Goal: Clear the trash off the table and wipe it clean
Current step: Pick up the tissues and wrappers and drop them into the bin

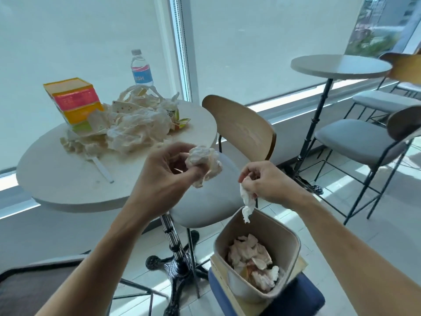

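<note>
The left hand [167, 166] was raised over the near right edge of the round counter [68, 183], its fingers [182, 153] curled around a crumpled paper wad [204, 164]. The right hand [265, 179] hung to the right of it, above the bin [286, 241], with its fingers pinching a white tissue [247, 204] that dangled down toward the bin's far rim. The bin stood on the floor near the counter's black pedestal and already held crumpled paper [250, 258].

On the counter, a heap of crumpled wrappers [136, 124] lay across the middle and far part. A bright yellow and pink box [74, 102] stood at its left, touching the heap, and a water bottle [140, 69] stood upright at the far side behind it. A white plastic utensil [100, 166] lay near the front of the heap, with crumbs scattered around it.

A wooden-backed chair [241, 127] stood just right of the counter, its pale seat under the hands. A second round table [339, 66] stood far right.
</note>
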